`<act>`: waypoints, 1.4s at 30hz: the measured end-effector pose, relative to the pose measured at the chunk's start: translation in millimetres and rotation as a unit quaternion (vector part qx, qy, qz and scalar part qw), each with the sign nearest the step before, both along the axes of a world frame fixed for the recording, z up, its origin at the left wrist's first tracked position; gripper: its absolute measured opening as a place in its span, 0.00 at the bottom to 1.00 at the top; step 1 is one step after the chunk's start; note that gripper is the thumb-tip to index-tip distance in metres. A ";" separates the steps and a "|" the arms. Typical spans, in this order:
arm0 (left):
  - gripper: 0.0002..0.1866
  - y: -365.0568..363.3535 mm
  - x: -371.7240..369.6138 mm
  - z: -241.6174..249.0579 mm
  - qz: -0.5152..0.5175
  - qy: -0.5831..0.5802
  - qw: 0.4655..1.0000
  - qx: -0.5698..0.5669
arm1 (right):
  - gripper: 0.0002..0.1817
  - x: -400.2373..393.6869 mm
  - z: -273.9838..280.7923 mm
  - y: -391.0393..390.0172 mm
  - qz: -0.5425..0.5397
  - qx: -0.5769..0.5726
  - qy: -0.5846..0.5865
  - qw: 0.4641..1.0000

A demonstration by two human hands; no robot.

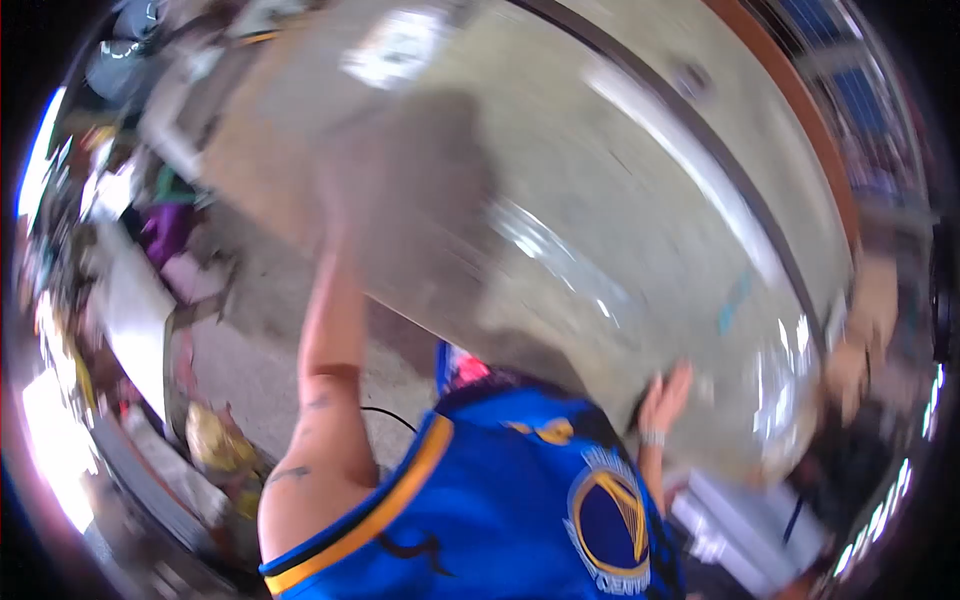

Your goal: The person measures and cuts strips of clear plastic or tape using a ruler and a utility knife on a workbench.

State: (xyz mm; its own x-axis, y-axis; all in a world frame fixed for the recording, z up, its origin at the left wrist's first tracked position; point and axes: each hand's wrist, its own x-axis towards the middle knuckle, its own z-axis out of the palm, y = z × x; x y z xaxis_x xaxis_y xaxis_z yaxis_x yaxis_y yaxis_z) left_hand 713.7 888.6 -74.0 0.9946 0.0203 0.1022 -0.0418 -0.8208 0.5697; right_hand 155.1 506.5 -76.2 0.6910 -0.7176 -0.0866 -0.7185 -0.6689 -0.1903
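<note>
My left arm reaches up across the picture, and my left hand (340,180) is smeared by motion over the brown board-like edge of the work surface. Around and right of it lies a dark grey-brown blurred patch (430,200); whether it is a cloth or a shadow I cannot tell. My right hand (665,400), with a band at the wrist, is at the near right edge of a broad pale, shiny sheet (620,200). Its fingers are stretched out and nothing shows in them.
A white paper-like patch (395,48) lies at the top. On the left are a pale panel (135,310), a purple item (168,232) and a yellowish bag (215,437). A grey-white box (745,530) stands at lower right. A dark strip (700,125) curves across the sheet.
</note>
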 end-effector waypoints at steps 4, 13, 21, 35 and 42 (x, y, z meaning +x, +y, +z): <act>0.17 31.4 36.0 -75.0 -0.059 -0.072 0.992 -0.087 | 0.35 -11.7 7.5 -11.9 -0.021 -0.033 -0.003 0.999; 0.17 26.2 41.9 -57.2 -0.057 -0.052 0.991 -0.113 | 0.36 -14.2 -8.1 -23.8 -0.071 -0.046 -0.018 0.996; 0.15 27.7 46.0 -57.9 -0.071 -0.058 0.986 -0.138 | 0.36 -10.5 -16.2 -33.3 -0.061 -0.076 -0.037 0.995; 0.18 31.9 56.0 -60.1 -0.082 -0.042 0.989 -0.118 | 0.35 -5.9 -23.6 -30.0 -0.074 -0.113 -0.055 0.989; 0.27 -213.6 -155.5 69.3 -0.299 -0.125 0.944 -0.058 | 0.35 -7.8 -20.8 -29.7 -0.074 -0.102 -0.064 0.990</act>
State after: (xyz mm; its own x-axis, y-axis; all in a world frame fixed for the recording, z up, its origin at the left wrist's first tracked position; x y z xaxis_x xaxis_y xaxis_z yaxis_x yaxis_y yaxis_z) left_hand 558.2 675.0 -4.8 0.7767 -0.5116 0.3674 -0.6234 -0.5408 0.5647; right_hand 147.3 476.8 -97.0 0.5726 -0.8056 0.1519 -0.7906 -0.5917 -0.1576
